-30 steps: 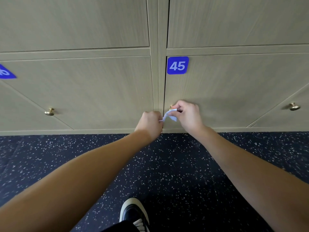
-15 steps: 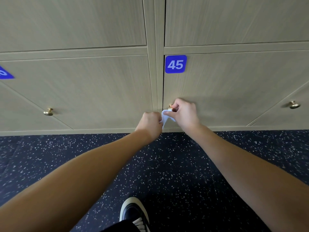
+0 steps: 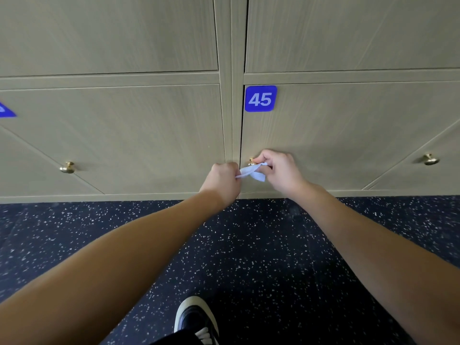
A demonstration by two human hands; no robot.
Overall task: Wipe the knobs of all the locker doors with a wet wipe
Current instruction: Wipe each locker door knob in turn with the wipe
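Note:
A white wet wipe [image 3: 252, 171] is stretched between my two hands in front of the bottom locker marked 45 [image 3: 260, 98]. My left hand [image 3: 224, 180] grips its left end in a fist. My right hand [image 3: 280, 171] pinches the right end and holds it against the brass knob of locker 45 [image 3: 251, 160], which is mostly hidden by the wipe and my fingers. Another brass knob [image 3: 67, 167] sits on the door to the left, and a third knob [image 3: 430, 159] on the door to the right.
Beige wood-grain locker doors [image 3: 124, 135] fill the upper half, with an upper row above. A dark speckled floor [image 3: 249, 245] runs below them. My black-and-white shoe [image 3: 195, 319] is at the bottom centre. A partial blue number plate [image 3: 6, 112] shows at the left edge.
The wipe has been pulled more taut between my hands across the knob of locker 45, with my right hand shifting slightly on it. Both hands stay at that knob.

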